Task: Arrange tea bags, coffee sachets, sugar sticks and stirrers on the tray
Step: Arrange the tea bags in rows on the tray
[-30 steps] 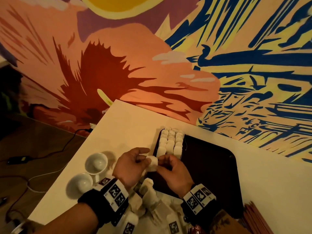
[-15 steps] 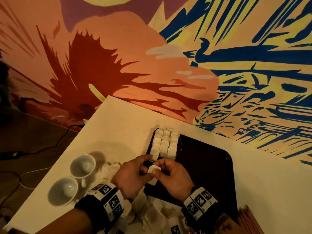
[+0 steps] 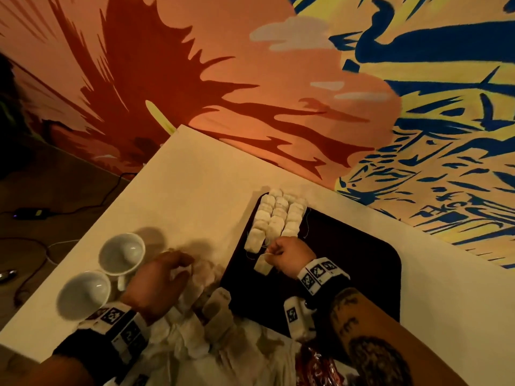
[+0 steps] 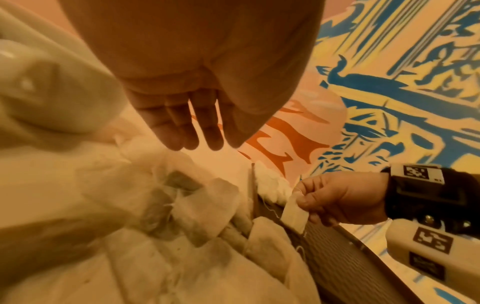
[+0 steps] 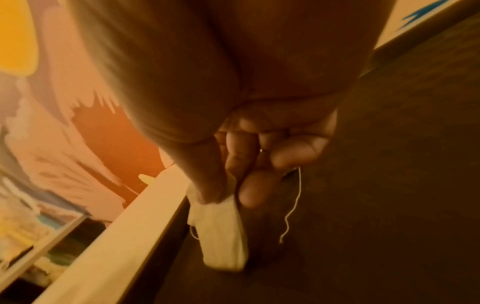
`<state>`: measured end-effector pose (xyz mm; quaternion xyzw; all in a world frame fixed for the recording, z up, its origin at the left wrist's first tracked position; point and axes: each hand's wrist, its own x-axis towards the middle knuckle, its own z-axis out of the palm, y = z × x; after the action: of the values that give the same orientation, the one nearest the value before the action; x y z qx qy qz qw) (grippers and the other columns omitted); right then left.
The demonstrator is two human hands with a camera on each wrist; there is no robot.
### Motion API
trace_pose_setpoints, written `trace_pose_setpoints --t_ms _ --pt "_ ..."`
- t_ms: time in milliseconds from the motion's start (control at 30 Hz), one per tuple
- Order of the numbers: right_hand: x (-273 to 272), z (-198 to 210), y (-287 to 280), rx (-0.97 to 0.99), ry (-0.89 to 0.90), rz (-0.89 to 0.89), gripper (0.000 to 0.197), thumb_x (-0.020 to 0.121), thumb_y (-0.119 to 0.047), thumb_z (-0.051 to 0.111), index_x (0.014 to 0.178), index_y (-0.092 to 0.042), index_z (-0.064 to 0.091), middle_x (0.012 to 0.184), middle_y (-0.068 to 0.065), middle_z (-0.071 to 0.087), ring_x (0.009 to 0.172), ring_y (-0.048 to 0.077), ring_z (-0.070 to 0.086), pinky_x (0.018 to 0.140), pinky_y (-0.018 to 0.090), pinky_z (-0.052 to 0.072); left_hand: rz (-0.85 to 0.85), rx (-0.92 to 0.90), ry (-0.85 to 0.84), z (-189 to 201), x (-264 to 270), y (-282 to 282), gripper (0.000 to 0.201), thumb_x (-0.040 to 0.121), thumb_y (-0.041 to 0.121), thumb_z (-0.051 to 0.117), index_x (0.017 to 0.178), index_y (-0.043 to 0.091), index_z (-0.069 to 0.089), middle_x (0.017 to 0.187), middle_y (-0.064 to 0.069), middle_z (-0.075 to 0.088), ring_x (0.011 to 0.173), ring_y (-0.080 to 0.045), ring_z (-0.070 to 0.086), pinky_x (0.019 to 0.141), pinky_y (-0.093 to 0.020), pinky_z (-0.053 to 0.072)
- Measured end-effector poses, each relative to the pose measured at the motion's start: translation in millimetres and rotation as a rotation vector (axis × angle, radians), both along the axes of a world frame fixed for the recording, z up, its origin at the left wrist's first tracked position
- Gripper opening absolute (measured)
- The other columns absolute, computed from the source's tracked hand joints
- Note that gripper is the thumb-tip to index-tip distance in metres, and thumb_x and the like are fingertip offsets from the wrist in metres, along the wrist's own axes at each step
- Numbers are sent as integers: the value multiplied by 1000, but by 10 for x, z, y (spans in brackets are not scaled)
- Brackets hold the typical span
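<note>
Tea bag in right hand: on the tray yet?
No. The right hand pinches the tea bag; it hangs above the tray.

The left hand (image 3: 156, 282) has released the small white paper tea bag (image 3: 263, 263) and withdrawn over the loose pile; the right hand (image 3: 289, 256) alone now pinches it above the black rectangular tray (image 3: 348, 263).

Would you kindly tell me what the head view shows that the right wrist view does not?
Only the head view shows the two white cups, the left hand over the loose tea bags, and the rows of tea bags on the tray. Only the right wrist view shows the dangling string. Both show the right hand pinching a tea bag above the tray.
</note>
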<state>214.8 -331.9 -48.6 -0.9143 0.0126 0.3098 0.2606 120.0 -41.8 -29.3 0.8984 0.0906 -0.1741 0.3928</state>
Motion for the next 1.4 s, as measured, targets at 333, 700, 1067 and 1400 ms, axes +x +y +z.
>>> trace_pose_setpoints --t_ms 333,700,1067,1400 --pt "305 -51 28 -146 -150 -131 13 88 -34 70 99 -27 71 106 -8 70 102 13 64 81 17 42 85 -41 -112 -103 -285 127 32 84 12 74 93 41 67 103 12 66 94 -6 62 78 -26 51" --pt "230 63 48 -159 -191 -194 35 80 -34 77 109 -24 62 102 -3 61 89 14 55 77 23 39 -152 211 -99 -136 -579 268 52 82 20 72 133 23 59 140 -3 53 132 -27 47 106 -30 34" --pt "-992 112 378 30 -251 -155 29 92 -26 66 120 -22 61 119 -6 48 102 7 54 97 27 49 -479 527 221 -415 -840 155 126 70 79 61 150 36 -26 162 -1 -24 149 -35 -18 118 -58 -2" --pt "-1621 170 577 91 -291 -144 27 95 -20 60 121 -25 61 124 -10 44 95 3 54 91 19 47 -467 479 -31 -564 -783 122 55 99 38 43 150 28 26 150 -6 32 134 -29 32 110 -43 35"
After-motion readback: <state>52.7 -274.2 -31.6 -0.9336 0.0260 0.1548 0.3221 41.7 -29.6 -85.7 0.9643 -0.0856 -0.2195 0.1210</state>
